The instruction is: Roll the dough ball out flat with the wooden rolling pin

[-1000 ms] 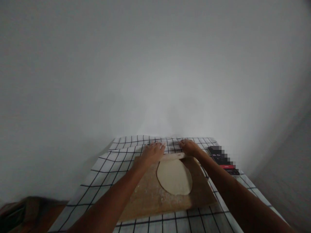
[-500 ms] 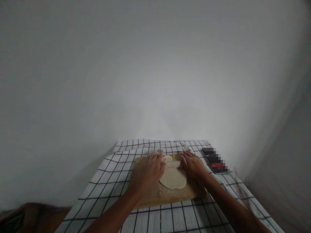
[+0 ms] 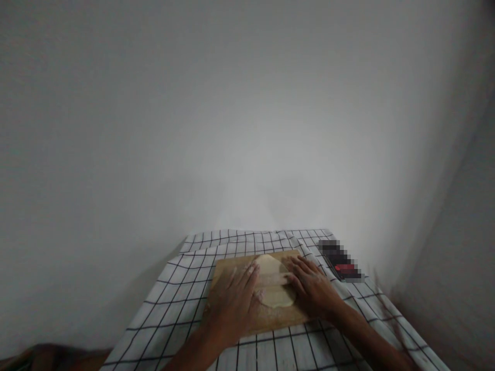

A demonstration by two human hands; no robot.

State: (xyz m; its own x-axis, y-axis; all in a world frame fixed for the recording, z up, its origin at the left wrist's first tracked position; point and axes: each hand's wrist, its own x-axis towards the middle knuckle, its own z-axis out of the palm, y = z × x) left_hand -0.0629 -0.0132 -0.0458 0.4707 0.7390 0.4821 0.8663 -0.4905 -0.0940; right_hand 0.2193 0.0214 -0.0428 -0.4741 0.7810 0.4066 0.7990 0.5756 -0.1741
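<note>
The left hand (image 3: pixel 234 299) lies palm down with its fingers long and nearly flat, pointing away from the person and leaning inward. The right hand (image 3: pixel 311 283) mirrors it, its fingers slanting toward the left hand and slightly parted. Both forearms reach in from the near edge. Neither hand is curled into a fist: each is spread over one end of a pale rolling pin (image 3: pixel 273 279), whose ends are hidden beneath them, so how firmly they press cannot be told.

The pin lies crosswise between the hands, on top of a sheet of dough (image 3: pixel 276 299). The dough is cream-coloured, thin and roundish, showing beyond the pin and on the near side of it, between the two hands. Under it, a wooden board (image 3: pixel 266 322) dusted with flour extends below both hands, on a white cloth (image 3: pixel 174 299) with dark grid lines. A dark phone (image 3: pixel 340 265), partly blurred out, lies beyond the right hand and to its right.

A second ago, the pin was at the far edge of the dough and the right hand was more closed; now the pin is nearer the person, about midway across the sheet, and both hands are closer in with it.
</note>
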